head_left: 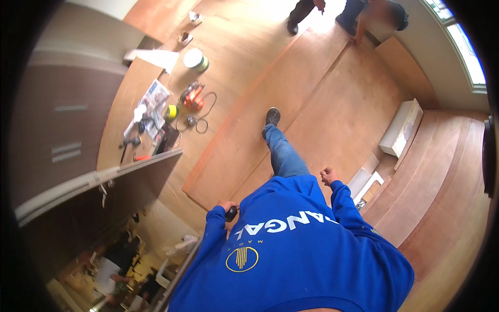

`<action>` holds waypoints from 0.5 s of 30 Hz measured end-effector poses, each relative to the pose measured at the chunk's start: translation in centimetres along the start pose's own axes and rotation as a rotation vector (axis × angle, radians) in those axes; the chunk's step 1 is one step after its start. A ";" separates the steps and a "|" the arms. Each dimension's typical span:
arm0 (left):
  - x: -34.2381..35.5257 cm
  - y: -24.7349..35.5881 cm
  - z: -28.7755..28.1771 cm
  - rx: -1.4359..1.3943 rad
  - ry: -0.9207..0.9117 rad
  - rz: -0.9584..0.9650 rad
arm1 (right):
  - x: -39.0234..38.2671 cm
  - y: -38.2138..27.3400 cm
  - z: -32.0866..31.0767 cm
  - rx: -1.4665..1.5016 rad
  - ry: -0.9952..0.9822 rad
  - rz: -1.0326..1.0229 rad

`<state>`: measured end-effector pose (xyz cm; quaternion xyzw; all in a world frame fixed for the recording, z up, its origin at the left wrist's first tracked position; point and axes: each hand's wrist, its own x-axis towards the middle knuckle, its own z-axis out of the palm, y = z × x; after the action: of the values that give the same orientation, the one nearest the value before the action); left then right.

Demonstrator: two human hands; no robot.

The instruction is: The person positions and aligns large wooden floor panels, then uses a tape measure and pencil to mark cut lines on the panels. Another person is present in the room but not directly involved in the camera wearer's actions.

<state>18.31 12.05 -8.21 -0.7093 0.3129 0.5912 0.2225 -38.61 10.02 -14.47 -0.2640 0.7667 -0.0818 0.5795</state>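
Observation:
My left hand (226, 206) is closed round a black, rounded object (231, 213) beside my left hip. The object's kind cannot be made out. On the other side, my right hand (328, 176) hangs at waist height with curled fingers. Whether anything lies in that hand is hidden. Reddish-brown plywood sheets (306, 99) lie flat under my foot, with a long seam between them. One of my legs, in blue jeans and a dark shoe (272, 115), is stretched forward over them.
At the far edge one person (377, 15) bends to the sheets; another's dark-clothed leg (299, 14) stands nearby. An orange power tool (193, 97) with a cord and a white bucket (193, 59) stand left. A white box (401, 128) and long boards (421, 177) lie right.

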 end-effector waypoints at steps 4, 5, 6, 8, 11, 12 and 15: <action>5.0 4.2 -7.0 -0.068 0.023 0.034 | 6.2 -5.3 -1.5 -0.032 0.069 0.271; 6.0 6.0 -9.9 -0.161 0.015 0.025 | 8.1 -7.6 -2.1 -0.139 0.062 0.170; 6.3 7.2 -12.6 -0.135 0.026 0.128 | 9.0 -9.6 -2.8 -0.294 0.068 0.176; 6.6 11.6 -16.9 -0.088 0.054 0.274 | 11.4 -16.4 -3.1 0.006 0.152 0.150; 5.5 19.5 -25.2 -0.083 0.093 0.203 | 13.3 -28.5 -3.5 -0.148 0.295 -0.207; 4.9 22.2 -27.6 0.002 0.090 0.253 | 13.0 -32.2 -3.5 -0.097 0.327 -0.296; 5.3 30.9 -35.3 0.221 0.040 0.597 | 12.8 -41.3 -4.1 0.199 0.308 -0.456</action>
<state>21.69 -34.92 -4.53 -0.5690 0.5740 0.5788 0.1088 -32.02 -32.10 -6.15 -0.3559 0.7547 -0.3236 0.4462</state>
